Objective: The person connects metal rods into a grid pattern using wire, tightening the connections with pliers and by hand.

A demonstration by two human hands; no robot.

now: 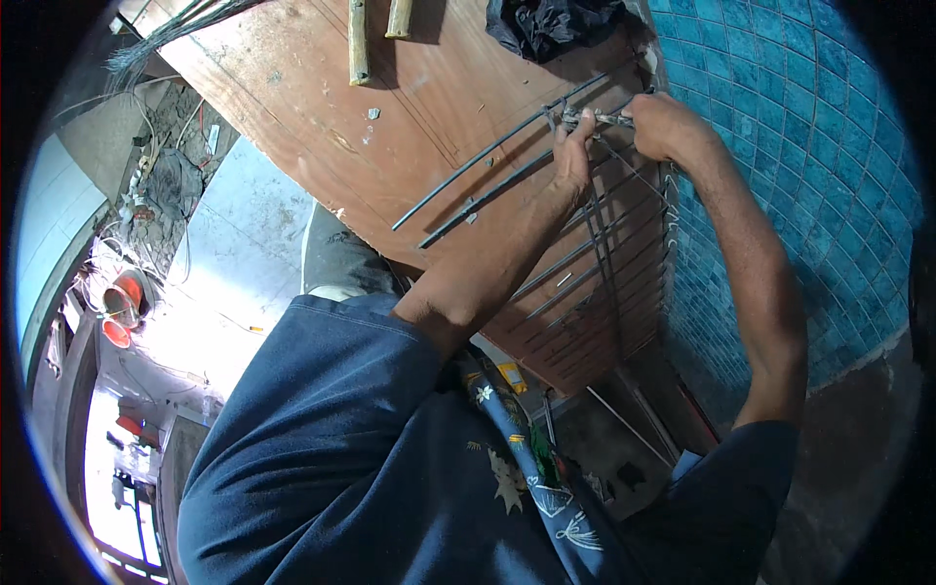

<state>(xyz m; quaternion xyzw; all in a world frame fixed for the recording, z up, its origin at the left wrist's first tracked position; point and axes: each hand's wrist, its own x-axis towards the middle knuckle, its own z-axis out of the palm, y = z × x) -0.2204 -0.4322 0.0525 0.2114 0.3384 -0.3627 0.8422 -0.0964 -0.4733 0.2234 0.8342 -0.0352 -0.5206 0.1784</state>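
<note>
My left hand (573, 156) is closed at the crossing of thin steel rods, its thumb raised beside the joint. Reaching in from the right, my right hand (667, 127) makes a fist around one end of a slim grey metal tool (612, 118). The tool's other end meets the rods next to my left thumb; its exact kind is hard to make out. One long steel rod (458, 183) runs from the joint down to the left, with a second rod (483, 202) alongside it. The fingertips of both hands are partly hidden.
Below my hands, several rods (561, 263) cross a reddish plywood board (322, 127). A blue tiled wall (770, 146) rises close on the right. Beyond lie a black plastic bag (551, 27), two wooden sticks (359, 44) and a wire bundle (185, 34). Orange buckets (121, 300) stand far left.
</note>
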